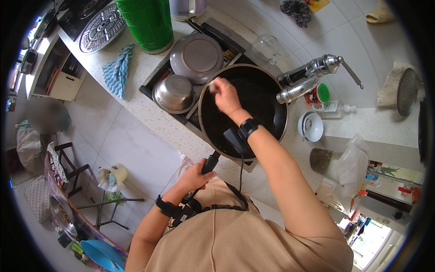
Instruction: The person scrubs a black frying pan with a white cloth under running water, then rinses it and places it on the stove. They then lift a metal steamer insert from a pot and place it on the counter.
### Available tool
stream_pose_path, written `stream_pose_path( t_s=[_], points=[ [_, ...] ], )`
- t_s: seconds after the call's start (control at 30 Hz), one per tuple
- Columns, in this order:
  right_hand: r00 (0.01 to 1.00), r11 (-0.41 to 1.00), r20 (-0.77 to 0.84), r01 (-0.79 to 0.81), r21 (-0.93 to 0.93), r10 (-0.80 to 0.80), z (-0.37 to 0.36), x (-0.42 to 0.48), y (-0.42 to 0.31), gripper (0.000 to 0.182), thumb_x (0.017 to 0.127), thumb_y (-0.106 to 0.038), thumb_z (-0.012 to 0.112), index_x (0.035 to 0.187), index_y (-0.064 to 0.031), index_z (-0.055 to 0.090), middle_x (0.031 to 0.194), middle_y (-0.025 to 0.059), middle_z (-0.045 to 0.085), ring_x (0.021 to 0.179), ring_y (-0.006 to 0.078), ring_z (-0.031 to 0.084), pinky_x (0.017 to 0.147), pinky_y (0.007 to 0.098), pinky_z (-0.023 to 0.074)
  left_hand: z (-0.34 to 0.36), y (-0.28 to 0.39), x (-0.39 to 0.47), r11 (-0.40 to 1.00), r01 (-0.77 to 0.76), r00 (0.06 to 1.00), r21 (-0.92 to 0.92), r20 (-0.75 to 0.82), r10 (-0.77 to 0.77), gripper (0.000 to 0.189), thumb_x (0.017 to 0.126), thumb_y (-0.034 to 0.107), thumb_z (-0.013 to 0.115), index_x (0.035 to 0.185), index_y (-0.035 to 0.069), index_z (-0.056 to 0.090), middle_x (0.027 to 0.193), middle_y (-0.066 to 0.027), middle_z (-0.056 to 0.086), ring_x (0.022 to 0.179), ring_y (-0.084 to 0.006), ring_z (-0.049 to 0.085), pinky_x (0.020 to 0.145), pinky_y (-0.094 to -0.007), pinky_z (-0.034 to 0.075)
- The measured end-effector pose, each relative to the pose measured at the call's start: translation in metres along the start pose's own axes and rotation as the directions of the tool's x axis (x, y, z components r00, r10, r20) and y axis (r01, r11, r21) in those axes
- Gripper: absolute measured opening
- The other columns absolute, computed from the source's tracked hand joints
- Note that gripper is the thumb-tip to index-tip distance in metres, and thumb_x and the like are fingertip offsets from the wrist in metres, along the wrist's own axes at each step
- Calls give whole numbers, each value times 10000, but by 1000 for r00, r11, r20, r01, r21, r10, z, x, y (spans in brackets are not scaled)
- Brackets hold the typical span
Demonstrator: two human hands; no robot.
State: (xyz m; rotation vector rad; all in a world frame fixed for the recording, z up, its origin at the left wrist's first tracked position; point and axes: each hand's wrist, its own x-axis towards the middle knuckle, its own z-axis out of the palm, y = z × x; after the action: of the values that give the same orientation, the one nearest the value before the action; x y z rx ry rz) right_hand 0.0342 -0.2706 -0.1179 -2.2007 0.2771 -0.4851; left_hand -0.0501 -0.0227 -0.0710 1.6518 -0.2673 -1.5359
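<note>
A large black frying pan [253,88] rests over the sink, tilted slightly, with its dark inside facing up. My left hand [197,175] is closed around the pan's black handle [210,163], close to my body. My right hand [225,97] is inside the pan near its left wall, its fingers bunched and slightly blurred. Between those fingertips a small whitish thing [212,87] shows; most of it is hidden. Just right of the pan's rim, the chrome faucet [289,95] points toward the pan.
Beside the pan, an upturned steel bowl [175,93] and an upturned grey bowl [198,57] sit over the sink. A green bucket [146,25], blue striped cloth [119,71] and glass jar [265,47] stand around it. White bowls [312,127] and a pump bottle [331,109] lie right.
</note>
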Motion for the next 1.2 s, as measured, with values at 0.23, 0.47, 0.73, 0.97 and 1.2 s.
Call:
stream_pose_path(
  t_s=[0.23,0.47,0.73,0.97,1.2],
  points=[
    [766,992,636,123,-2,-94,-33,-76,-36,165,693,74,491,789,-59,505,790,137,532,817,361,559,665,431,447,2,-1,2,1000,21,1000,-21,-1,-21,483,834,225,647,1170,-34,416,566,-35,504,404,-120,516,385,-264,408],
    [516,832,833,362,-422,198,-95,-126,-4,225,699,-16,578,891,-114,646,876,95,607,839,311,599,720,403,502,3,5,-1,999,27,999,-21,-22,-27,410,841,215,638,1106,-28,439,567,-31,502,413,-112,512,397,-256,414],
    [837,614,453,189,-766,307,-95,-91,30,165,768,-68,571,924,-46,618,956,147,578,858,295,616,697,372,540,1,12,-3,1000,6,1000,0,-1,-6,304,842,214,635,964,-1,458,562,-30,498,416,-114,512,408,-255,419],
    [871,580,491,408,-705,-15,-53,-49,21,150,743,-90,562,880,-70,619,928,81,546,904,259,549,685,361,510,1,10,-3,1000,-1,1000,1,-13,1,314,838,222,640,965,1,457,575,-36,511,425,-113,525,414,-256,428],
    [891,237,445,452,-860,-88,-52,5,54,153,744,-142,548,847,-94,652,893,49,550,881,227,521,658,331,452,0,8,-3,1000,-2,1000,7,-7,2,303,842,224,629,958,4,456,594,-43,521,437,-114,532,416,-256,431]
  ],
)
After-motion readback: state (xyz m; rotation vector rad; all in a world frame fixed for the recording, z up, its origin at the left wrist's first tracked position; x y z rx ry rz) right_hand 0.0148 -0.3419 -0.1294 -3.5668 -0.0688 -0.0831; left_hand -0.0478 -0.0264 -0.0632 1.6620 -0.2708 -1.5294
